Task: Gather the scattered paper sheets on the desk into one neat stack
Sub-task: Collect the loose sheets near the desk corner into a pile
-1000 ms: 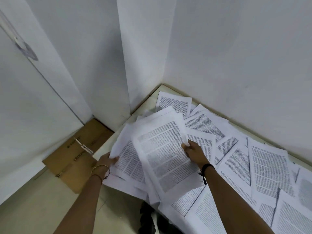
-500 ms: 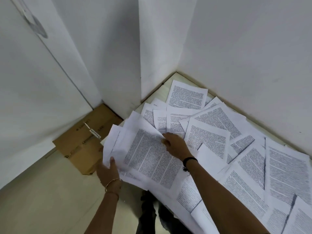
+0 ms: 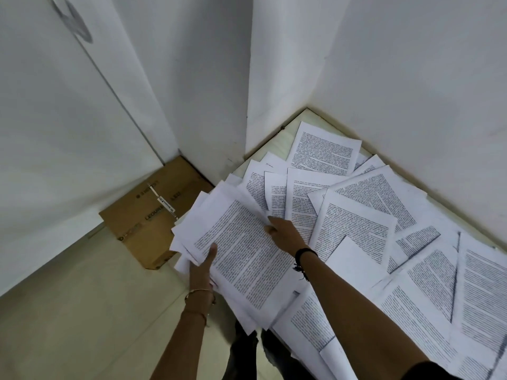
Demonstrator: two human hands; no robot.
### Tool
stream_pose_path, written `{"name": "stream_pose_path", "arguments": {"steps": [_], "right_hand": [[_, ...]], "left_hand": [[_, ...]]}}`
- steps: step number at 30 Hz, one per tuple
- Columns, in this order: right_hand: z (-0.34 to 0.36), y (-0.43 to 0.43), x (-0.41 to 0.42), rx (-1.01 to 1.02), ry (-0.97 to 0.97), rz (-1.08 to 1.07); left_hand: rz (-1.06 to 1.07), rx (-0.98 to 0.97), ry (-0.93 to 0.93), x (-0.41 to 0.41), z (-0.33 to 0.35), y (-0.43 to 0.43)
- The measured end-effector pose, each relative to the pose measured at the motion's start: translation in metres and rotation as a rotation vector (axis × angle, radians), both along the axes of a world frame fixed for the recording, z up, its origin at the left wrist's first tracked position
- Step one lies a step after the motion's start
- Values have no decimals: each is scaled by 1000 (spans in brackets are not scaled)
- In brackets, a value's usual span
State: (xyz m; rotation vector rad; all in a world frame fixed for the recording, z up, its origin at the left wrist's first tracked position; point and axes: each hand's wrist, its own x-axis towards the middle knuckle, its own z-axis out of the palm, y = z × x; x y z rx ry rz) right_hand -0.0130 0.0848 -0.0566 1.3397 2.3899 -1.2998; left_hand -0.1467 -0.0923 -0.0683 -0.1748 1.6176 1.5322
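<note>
A loose bundle of printed sheets (image 3: 241,253) hangs over the desk's left edge. My left hand (image 3: 201,270) grips the bundle's lower left side, thumb on top of the top page. My right hand (image 3: 285,234) lies on the bundle's upper right edge, its fingertips at the paper's rim; its fingers curl against the sheets. Many more printed sheets (image 3: 356,223) lie scattered and overlapping across the pale desk (image 3: 285,138), from the far corner down to the lower right.
White walls close in the desk at the back and right. A brown cardboard box (image 3: 145,215) sits on the tiled floor (image 3: 82,311) to the left of the desk. Dark clothing shows below the desk edge.
The bundle has swung down and left, its top page now flatter. My left hand moved under its lower left side; my right hand slid to the bundle's upper right edge. The camera turned left.
</note>
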Motion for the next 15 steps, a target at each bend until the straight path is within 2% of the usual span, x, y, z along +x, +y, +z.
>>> {"name": "stream_pose_path", "arguments": {"steps": [4, 8, 10, 12, 15], "right_hand": [[-3, 0, -9, 24, 36, 63], [-5, 6, -17, 159, 116, 82], [1, 11, -18, 71, 182, 64], [13, 14, -18, -123, 178, 42], [18, 11, -16, -306, 195, 43]], "left_hand": [[-53, 19, -93, -3, 8, 7], [-177, -7, -142, -23, 20, 10], [-235, 6, -121, -41, 32, 11], [-273, -6, -97, -61, 40, 15], [-224, 49, -42, -81, 48, 27]]}}
